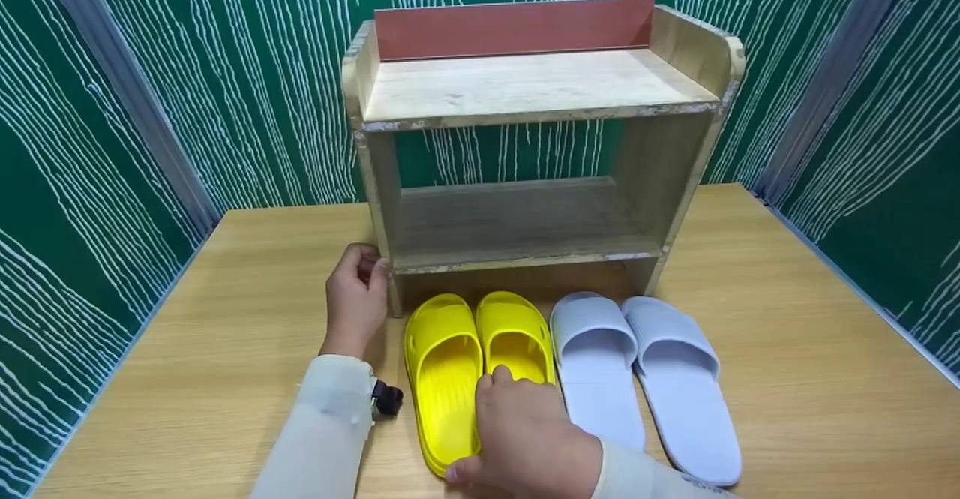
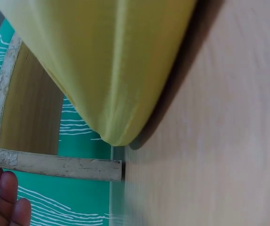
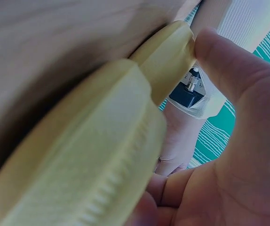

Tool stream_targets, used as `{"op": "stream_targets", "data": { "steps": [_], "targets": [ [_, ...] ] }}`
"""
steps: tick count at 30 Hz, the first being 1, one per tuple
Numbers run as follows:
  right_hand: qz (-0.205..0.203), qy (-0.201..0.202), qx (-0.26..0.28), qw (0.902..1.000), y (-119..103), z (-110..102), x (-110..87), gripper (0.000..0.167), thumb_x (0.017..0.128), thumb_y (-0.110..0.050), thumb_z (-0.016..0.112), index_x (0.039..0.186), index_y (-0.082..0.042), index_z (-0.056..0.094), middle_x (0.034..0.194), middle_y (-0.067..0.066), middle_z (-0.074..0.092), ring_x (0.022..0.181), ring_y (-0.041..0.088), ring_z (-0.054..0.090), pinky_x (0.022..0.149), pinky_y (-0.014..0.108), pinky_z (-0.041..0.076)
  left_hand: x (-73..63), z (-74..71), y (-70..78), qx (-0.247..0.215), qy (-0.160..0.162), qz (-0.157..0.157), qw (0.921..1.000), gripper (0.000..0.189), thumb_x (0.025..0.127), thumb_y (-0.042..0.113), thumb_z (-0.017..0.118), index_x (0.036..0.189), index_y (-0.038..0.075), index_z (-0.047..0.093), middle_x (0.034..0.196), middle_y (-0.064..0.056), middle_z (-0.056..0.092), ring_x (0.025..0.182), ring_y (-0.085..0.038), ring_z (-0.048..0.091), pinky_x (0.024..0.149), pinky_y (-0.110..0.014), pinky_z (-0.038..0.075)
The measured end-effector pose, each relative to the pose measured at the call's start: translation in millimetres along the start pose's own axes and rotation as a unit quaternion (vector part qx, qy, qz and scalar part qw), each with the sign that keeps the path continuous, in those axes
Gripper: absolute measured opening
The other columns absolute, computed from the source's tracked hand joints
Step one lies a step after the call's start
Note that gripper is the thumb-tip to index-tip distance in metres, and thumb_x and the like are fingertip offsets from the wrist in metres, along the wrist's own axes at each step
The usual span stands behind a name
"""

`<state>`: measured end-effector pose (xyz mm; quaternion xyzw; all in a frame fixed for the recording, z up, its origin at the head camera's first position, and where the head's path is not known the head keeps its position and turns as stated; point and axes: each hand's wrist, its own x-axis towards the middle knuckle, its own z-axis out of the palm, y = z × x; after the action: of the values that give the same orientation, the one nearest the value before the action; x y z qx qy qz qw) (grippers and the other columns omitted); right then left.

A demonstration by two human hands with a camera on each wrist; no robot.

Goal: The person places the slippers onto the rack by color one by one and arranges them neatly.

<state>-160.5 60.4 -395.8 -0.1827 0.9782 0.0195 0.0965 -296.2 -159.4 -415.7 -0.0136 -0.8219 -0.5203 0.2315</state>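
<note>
My left hand [image 1: 356, 296] is beside the left leg of a wooden shelf [image 1: 525, 263], its fingertips right at the edge. In the left wrist view its fingers [image 2: 5, 195] are loosely bent just below that leg. A pair of yellow slippers [image 1: 442, 319] lies in front of the shelf, toes toward it. My right hand [image 1: 532, 431] grips them at the heel end, covering the rear of the right one. The right thumb touches the left slipper's heel, also seen in the right wrist view, where both slippers [image 3: 92, 141] look pale.
White slippers [image 1: 600, 386] lie side by side, right of the yellow pair. The shelf has two boards and a red back strip [image 1: 517, 30]. Green panels with white streaks [image 1: 285, 109] enclose the wooden table [image 1: 795, 349] at the back and sides.
</note>
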Motion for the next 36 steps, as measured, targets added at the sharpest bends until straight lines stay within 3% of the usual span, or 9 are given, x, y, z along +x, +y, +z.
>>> {"op": "stream_targets", "data": {
  "steps": [10, 16, 23, 36],
  "targets": [
    [-0.003, -0.004, 0.038, 0.9993, -0.8, -0.1, 1.1, 0.110, 0.064, -0.090, 0.075, 0.128, -0.002, 0.064, 0.103, 0.012, 0.061, 0.073, 0.024, 0.058, 0.070, 0.050, 0.059, 0.6, -0.8, 0.1, 0.004, -0.008, -0.022, 0.9997, 0.017, 0.110, 0.019, 0.059, 0.125, 0.012, 0.059, 0.107, -0.008, 0.062, 0.097, -0.023, 0.057, 0.088, -0.034, 0.053],
    [-0.011, 0.014, 0.046, 0.9988, 0.0, 1.6, 0.5, 0.114, 0.065, -0.088, 0.077, 0.133, 0.001, 0.061, 0.113, 0.016, 0.065, 0.074, 0.025, 0.060, 0.068, 0.050, 0.058, 1.1, 0.2, -0.1, 0.001, -0.006, -0.014, 0.9999, 0.016, 0.109, 0.018, 0.060, 0.123, 0.012, 0.060, 0.105, -0.008, 0.062, 0.096, -0.023, 0.057, 0.087, -0.033, 0.053],
    [-0.028, 0.025, 0.051, 0.9980, 1.0, 4.2, 0.9, 0.108, 0.067, -0.084, 0.079, 0.131, 0.002, 0.060, 0.107, 0.013, 0.061, 0.072, 0.024, 0.059, 0.066, 0.048, 0.058, -0.1, -0.6, -0.6, 0.007, -0.003, -0.004, 1.0000, 0.016, 0.109, 0.017, 0.059, 0.123, 0.010, 0.061, 0.103, -0.008, 0.061, 0.094, -0.022, 0.056, 0.084, -0.029, 0.051],
    [-0.019, -0.017, 0.082, 0.9963, 0.1, 3.4, 6.4, 0.105, 0.062, -0.089, 0.078, 0.120, -0.003, 0.064, 0.092, 0.007, 0.057, 0.071, 0.022, 0.054, 0.071, 0.045, 0.056, -1.4, 0.0, 1.8, -0.004, -0.012, -0.023, 0.9996, 0.017, 0.110, 0.019, 0.059, 0.125, 0.013, 0.059, 0.106, -0.007, 0.060, 0.096, -0.024, 0.057, 0.087, -0.033, 0.054]
  ]
}}
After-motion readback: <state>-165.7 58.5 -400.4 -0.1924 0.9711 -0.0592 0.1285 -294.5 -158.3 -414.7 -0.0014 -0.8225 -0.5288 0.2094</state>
